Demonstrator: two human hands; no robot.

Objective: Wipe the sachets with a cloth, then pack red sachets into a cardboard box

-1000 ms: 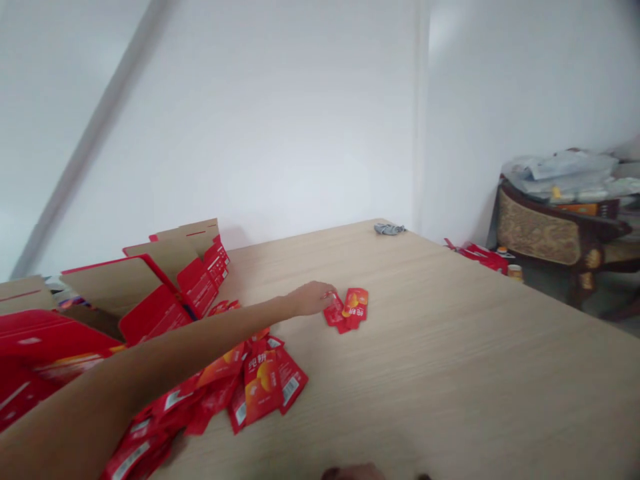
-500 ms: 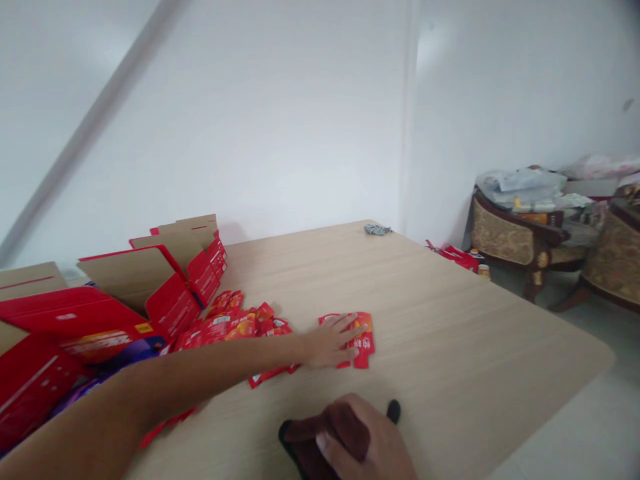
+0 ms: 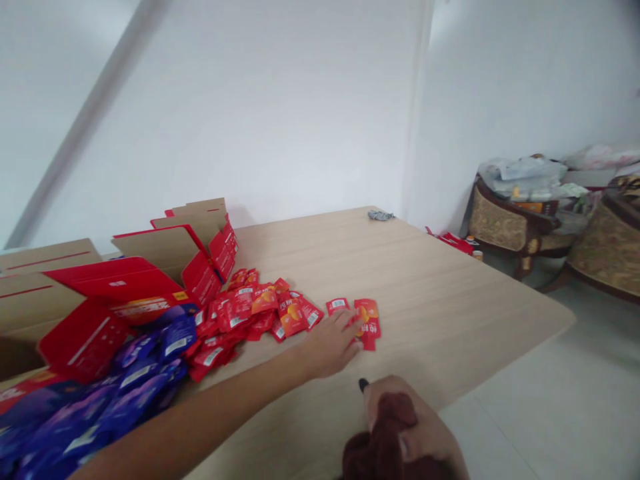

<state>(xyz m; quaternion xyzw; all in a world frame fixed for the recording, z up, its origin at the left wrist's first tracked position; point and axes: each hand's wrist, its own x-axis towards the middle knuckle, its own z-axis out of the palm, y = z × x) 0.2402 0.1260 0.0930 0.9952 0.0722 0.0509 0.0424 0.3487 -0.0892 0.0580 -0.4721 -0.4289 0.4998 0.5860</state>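
My left hand (image 3: 333, 343) reaches across the table with fingers apart, the fingertips over small red sachets with orange print. One sachet (image 3: 367, 317) shows at its fingertips, and another red sachet (image 3: 337, 305) lies just behind the fingers. Whether it pinches any of them is hard to see. Close to the table's front edge, my right hand (image 3: 415, 417) is closed around a bunched maroon cloth (image 3: 383, 440). A small black tip (image 3: 363, 385) pokes out beside that hand.
A heap of red sachets (image 3: 250, 303) lies left of my left hand. Blue-purple sachets (image 3: 135, 380) pile up nearer me, before open red cartons (image 3: 200, 273). A grey crumpled item (image 3: 381, 215) rests at the table's (image 3: 450, 287) far corner. Loaded armchairs (image 3: 500, 213) stand right.
The view has shifted, showing more of the blue sachets at left. My right hand has moved right with the maroon cloth, which is now more bunched. My left hand stays by the sachets, fingers more bent.
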